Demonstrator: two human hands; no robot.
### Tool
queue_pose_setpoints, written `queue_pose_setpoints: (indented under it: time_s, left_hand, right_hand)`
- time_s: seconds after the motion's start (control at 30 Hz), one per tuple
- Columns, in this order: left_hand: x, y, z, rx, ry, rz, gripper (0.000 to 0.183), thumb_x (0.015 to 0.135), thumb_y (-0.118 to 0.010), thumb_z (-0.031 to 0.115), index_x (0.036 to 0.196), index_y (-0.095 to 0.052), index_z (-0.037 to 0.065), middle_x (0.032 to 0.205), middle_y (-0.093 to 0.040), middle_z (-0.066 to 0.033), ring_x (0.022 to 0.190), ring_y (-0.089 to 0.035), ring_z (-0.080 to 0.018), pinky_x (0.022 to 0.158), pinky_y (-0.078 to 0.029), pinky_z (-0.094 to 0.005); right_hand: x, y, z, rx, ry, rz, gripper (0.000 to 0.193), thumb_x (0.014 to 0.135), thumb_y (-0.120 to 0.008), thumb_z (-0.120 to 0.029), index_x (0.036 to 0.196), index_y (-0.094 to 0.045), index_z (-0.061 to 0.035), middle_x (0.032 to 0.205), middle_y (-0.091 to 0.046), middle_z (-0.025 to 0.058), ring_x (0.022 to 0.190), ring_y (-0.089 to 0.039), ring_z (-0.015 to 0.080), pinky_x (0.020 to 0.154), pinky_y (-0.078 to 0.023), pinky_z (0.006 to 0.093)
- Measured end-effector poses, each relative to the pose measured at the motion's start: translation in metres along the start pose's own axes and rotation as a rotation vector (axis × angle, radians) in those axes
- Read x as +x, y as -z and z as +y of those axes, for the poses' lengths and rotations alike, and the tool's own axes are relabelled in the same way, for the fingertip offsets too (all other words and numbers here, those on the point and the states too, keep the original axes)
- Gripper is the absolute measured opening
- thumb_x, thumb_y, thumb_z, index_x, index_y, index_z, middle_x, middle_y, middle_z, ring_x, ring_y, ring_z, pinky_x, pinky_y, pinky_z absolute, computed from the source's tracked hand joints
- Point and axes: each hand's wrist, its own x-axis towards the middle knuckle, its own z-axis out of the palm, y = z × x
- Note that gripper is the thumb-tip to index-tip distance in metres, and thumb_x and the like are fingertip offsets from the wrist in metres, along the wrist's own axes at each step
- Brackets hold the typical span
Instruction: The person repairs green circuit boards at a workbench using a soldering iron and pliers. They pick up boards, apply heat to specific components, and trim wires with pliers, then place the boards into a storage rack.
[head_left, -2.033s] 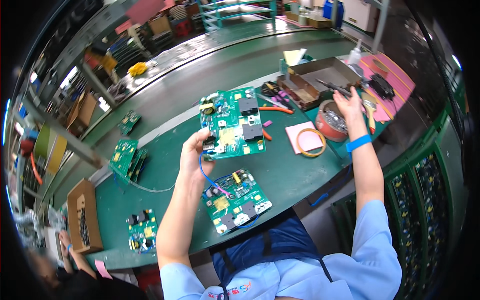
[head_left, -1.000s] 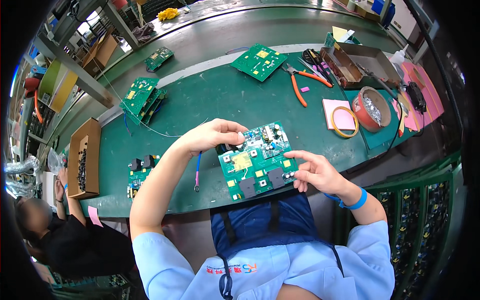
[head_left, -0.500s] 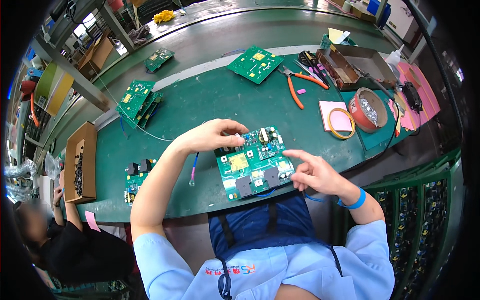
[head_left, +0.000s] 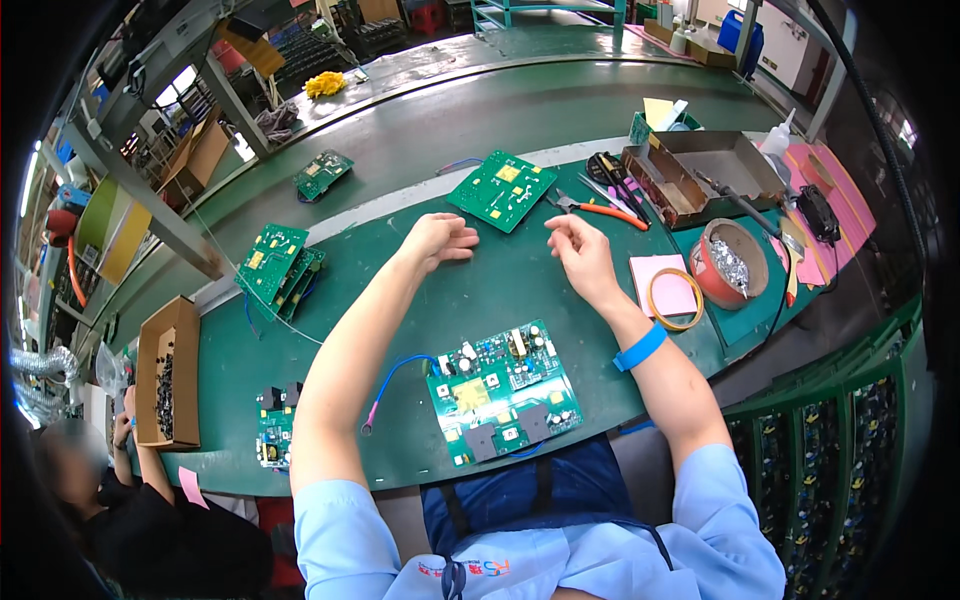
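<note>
Left hand (head_left: 443, 243) and right hand (head_left: 580, 258) hover empty, half-curled, near the printed circuit board (head_left: 503, 192): probably light, stiff (fragile, too!), best gripped by its edges.

1. A green table (head_left: 240, 370) curves across the foreground
2. Behind it, a long grey-green strip (head_left: 420, 130) runs parallel to its far edge
3. Grey metal post (head_left: 150, 203) slanting at left, near a silvery flexible duct (head_left: 45, 365)
4. Teal rack (head_left: 550, 8) at the top; white panel (head_left: 785, 50) at upper right, wall or cabinet unclear
5. Green slotted rack (head_left: 845, 440) at lower right, beside grey floor (head_left: 645, 465)
</note>
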Motion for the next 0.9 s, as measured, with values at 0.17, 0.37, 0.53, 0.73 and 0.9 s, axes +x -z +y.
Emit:
queue_pose_setpoints:
  time_s: [0.17,0.37,0.53,0.73,0.9]
  left_hand:
    - [0.026,-0.018,-0.007,-0.257,-0.016,0.043,0.037,0.082,-0.043,0.005,0.115,-0.031,-0.005,0.106,-0.047,-0.0184,0.094,-0.052,-0.0268,0.075,-0.047,-0.0388]
    - [0.040,-0.026,-0.014,-0.366,-0.064,0.074,0.024,0.079,-0.046,0.000,0.102,-0.041,0.000,0.101,-0.050,-0.0132,0.090,-0.053,-0.0239,0.077,-0.046,-0.0371]
    - [0.037,-0.022,-0.016,-0.405,-0.146,0.118,0.031,0.077,-0.048,-0.001,0.106,-0.039,0.000,0.094,-0.051,-0.0098,0.084,-0.054,-0.0207,0.073,-0.047,-0.0329]
    - [-0.016,0.016,0.002,-0.239,-0.254,-0.102,0.048,0.076,-0.051,0.002,0.119,-0.029,0.002,0.091,-0.052,-0.0054,0.080,-0.055,-0.0137,0.065,-0.047,-0.0245]
    - [-0.044,0.028,-0.001,-0.120,-0.240,-0.253,0.050,0.076,-0.054,0.004,0.120,-0.029,0.003,0.088,-0.054,-0.0036,0.074,-0.056,-0.0107,0.060,-0.048,-0.0207]
  right_hand:
    - [-0.003,-0.001,0.008,0.105,-0.123,-0.078,0.015,0.077,-0.046,-0.004,0.088,-0.054,0.0005,0.066,-0.055,0.0047,0.056,-0.052,0.0093,0.050,-0.042,0.0223]
    - [-0.004,-0.004,0.010,0.082,-0.138,-0.107,0.013,0.076,-0.050,-0.007,0.086,-0.054,0.0011,0.063,-0.056,0.0042,0.053,-0.052,0.0086,0.049,-0.042,0.0223]
    - [-0.003,-0.002,0.007,0.061,-0.103,-0.030,0.016,0.075,-0.053,-0.009,0.089,-0.054,-0.0002,0.070,-0.056,0.0055,0.061,-0.053,0.0098,0.052,-0.042,0.0222]
    - [0.007,0.007,0.011,0.382,-0.257,0.128,0.042,0.081,-0.052,-0.024,0.115,-0.039,-0.0045,0.103,-0.048,0.0127,0.091,-0.050,0.0173,0.074,-0.043,0.0288]
    - [0.007,0.014,0.004,1.032,-0.469,-0.347,0.042,0.086,-0.043,-0.024,0.119,-0.033,-0.0012,0.109,-0.046,0.0124,0.096,-0.049,0.0208,0.081,-0.042,0.0382]
